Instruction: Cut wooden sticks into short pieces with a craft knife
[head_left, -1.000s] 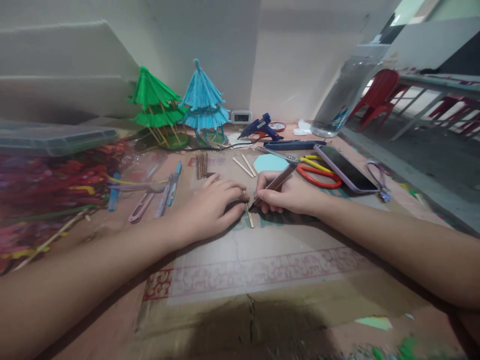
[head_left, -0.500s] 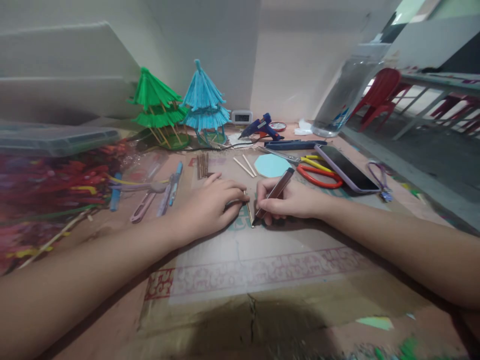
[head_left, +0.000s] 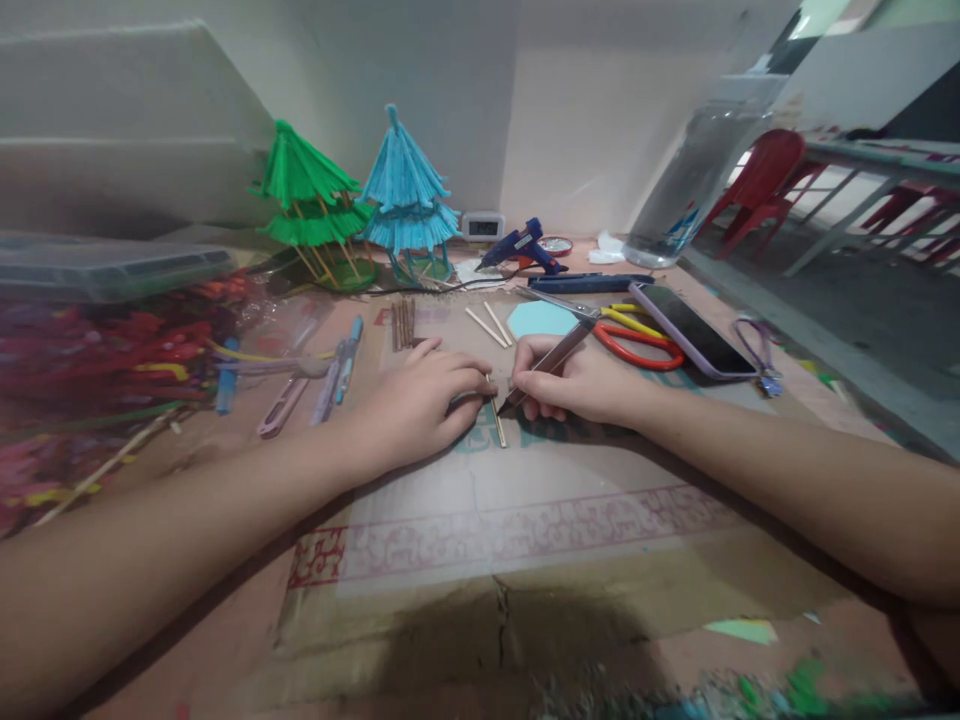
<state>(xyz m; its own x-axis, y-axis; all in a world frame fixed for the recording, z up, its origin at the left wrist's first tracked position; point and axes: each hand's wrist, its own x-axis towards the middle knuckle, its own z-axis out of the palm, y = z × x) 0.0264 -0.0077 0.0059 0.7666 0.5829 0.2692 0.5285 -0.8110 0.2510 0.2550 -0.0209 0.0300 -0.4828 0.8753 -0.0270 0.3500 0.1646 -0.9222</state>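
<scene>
Wooden stick (head_left: 501,430) lies near the middle of the cardboard (head_left: 420,500), part darkened and part pale, so I judge its colouring to be only half done. Going from the left, a row of brown sticks (head_left: 403,325) lies beyond my knuckles; those look finished to me. My left hand (head_left: 446,395) rests low, thumb and forefinger closed on the far end of the stick. Beyond that end two pale sticks (head_left: 486,328) lie apart, bare of colour, which I count as undone. My right hand (head_left: 559,385) pinches a brown marker (head_left: 559,353) aslant, its tip down at the stick's right side; touching or just beside, I can't tell which. A light-blue octagon (head_left: 541,318) lies just behind.

Cardboard with a red scroll band covers part of the pinkish bench (head_left: 232,645). On the left sits a red heap (head_left: 112,350), with a clear plastic box (head_left: 112,268) behind it. Next come a green tiered model (head_left: 304,180), a blue one (head_left: 405,165), a small clock (head_left: 484,227) and a glue gun (head_left: 525,243), then scissors (head_left: 637,345), a phone (head_left: 694,330) and a clear bottle (head_left: 682,190). Farthest right, a red chair (head_left: 769,180) stands on the grey floor (head_left: 847,310).
</scene>
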